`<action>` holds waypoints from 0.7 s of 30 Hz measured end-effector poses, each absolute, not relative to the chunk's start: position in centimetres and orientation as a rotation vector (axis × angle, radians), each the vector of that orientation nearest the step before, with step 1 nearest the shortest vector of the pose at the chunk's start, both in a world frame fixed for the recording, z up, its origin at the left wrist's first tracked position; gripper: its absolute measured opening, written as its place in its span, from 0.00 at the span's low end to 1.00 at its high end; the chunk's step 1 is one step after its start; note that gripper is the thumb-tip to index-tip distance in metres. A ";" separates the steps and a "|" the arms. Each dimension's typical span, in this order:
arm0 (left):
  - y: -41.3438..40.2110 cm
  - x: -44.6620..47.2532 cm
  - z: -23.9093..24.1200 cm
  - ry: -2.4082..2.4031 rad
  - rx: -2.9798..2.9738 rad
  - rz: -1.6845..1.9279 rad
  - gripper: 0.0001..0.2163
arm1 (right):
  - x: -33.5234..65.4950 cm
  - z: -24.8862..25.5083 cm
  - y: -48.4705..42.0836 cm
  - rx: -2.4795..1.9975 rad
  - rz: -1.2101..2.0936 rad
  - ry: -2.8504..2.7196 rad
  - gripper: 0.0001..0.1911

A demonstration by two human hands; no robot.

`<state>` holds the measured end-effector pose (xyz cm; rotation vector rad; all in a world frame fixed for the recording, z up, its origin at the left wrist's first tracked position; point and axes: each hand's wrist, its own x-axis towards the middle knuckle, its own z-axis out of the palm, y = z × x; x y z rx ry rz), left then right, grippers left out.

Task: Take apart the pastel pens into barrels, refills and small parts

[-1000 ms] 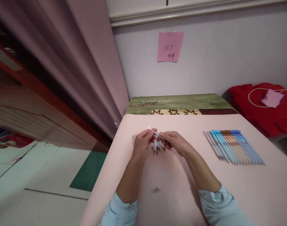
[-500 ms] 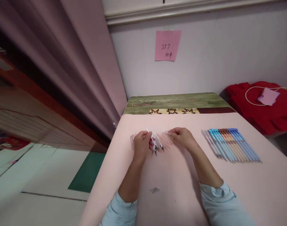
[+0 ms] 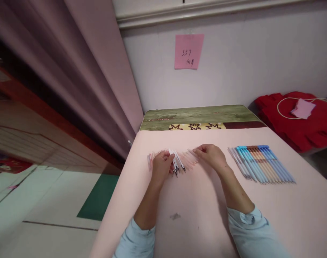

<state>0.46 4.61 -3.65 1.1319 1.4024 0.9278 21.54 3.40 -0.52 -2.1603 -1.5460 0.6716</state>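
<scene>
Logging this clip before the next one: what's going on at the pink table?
A person in light blue sleeves sits at the pink table. The left hand grips a small bunch of white pen refills with dark tips. The right hand rests its fingers on pale pink pen barrels lying on the tabletop. To the right, apart from both hands, lies a neat row of blue and tan pens.

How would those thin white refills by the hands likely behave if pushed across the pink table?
The refills look thin and round, so they would probably roll or scatter. They seem light and slightly bendy. The left hand rests beside them on the smooth table, which offers little grip.
</scene>
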 end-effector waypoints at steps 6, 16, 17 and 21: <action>4.3 0.5 -2.6 1.407 1.152 0.914 0.12 | 22.4 1.2 2.8 -2.214 0.514 -1.506 0.15; 3.2 0.7 1.6 1.207 1.220 1.205 0.15 | 31.3 -1.0 -3.4 -2.719 0.241 -1.314 0.16; 2.7 0.6 2.0 1.194 1.200 1.231 0.15 | 31.9 -1.4 -3.9 -2.725 0.228 -1.325 0.17; -0.5 0.0 3.3 1.193 1.155 1.255 0.16 | 31.8 -2.0 -4.5 -2.714 0.130 -1.383 0.15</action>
